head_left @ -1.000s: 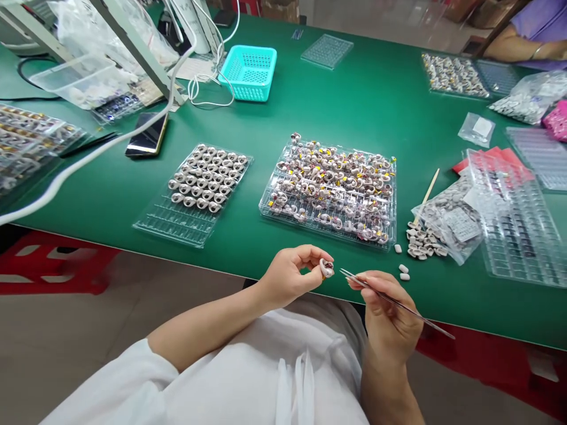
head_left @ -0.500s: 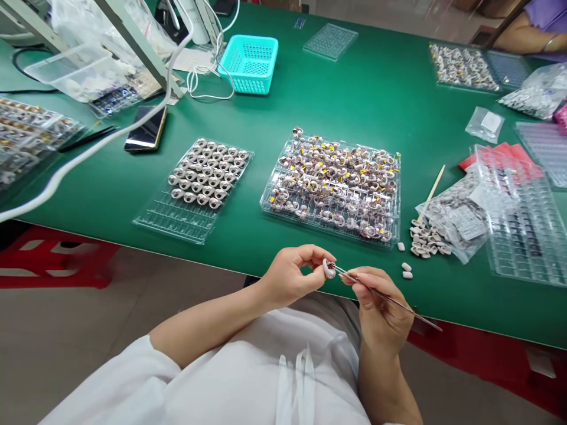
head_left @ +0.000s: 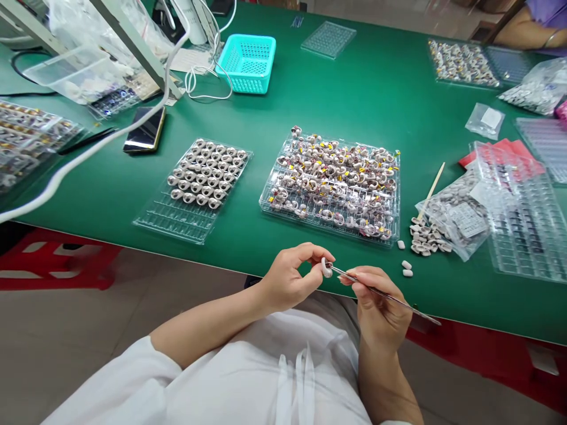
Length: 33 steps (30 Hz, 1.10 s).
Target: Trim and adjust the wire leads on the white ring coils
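Between its thumb and index finger, my left hand (head_left: pixel 295 276) pinches a small white ring-shaped part (head_left: pixel 326 268) just off the table's front edge. My right hand (head_left: pixel 381 301) grips metal tweezers (head_left: pixel 398 302), whose tips reach into the part. Beyond my hands lies a clear tray (head_left: pixel 332 183) heaped with white ring-shaped parts bearing yellow and reddish bits. A second clear tray (head_left: pixel 175 219) to the left holds neat rows of similar parts. Small white pieces (head_left: pixel 407 273) and a pile of pale parts (head_left: pixel 427 237) rest to the right.
A turquoise basket (head_left: pixel 247 64), a phone (head_left: pixel 145 130) and a white cable (head_left: pixel 110 137) are at the left. At the right lie a wooden stick (head_left: pixel 432 190), plastic bags (head_left: pixel 467 219) and stacked clear trays (head_left: pixel 527 236). Another person's arm (head_left: pixel 525 32) shows at the far right.
The part between my left fingers has turned slightly against the tweezer tips. Both hands keep their holds, and the whole view has shifted a little.
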Each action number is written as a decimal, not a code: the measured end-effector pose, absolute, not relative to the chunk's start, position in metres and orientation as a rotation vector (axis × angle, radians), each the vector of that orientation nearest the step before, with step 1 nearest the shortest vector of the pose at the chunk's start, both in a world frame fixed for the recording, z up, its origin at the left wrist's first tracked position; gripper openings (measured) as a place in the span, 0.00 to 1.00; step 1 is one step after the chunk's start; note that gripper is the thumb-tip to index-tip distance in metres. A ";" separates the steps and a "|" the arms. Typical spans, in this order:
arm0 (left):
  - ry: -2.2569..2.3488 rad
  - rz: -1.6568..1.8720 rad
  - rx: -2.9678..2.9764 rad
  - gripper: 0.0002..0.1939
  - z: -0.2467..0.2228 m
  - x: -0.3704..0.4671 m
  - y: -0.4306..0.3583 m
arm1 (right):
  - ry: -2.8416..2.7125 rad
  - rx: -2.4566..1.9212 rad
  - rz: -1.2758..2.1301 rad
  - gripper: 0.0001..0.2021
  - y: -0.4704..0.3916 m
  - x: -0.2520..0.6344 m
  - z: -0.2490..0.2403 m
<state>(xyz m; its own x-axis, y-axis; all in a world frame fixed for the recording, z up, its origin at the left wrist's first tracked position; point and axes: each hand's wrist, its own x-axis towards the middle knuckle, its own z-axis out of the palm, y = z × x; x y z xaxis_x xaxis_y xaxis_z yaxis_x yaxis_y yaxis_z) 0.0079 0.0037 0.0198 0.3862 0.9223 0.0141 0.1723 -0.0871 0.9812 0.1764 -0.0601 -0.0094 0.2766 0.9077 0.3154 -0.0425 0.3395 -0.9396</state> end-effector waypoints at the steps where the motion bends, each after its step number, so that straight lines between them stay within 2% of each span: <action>1: 1.015 0.854 1.545 0.10 0.020 0.008 0.003 | -1.089 -1.016 0.804 0.13 -0.060 0.176 -0.009; 18: 1.022 0.867 1.578 0.09 0.018 0.008 0.003 | -1.110 -1.032 0.778 0.14 -0.061 0.175 -0.012; 33: 1.002 0.887 1.736 0.11 0.017 0.007 0.005 | -0.890 -0.976 1.107 0.05 -0.045 0.183 -0.014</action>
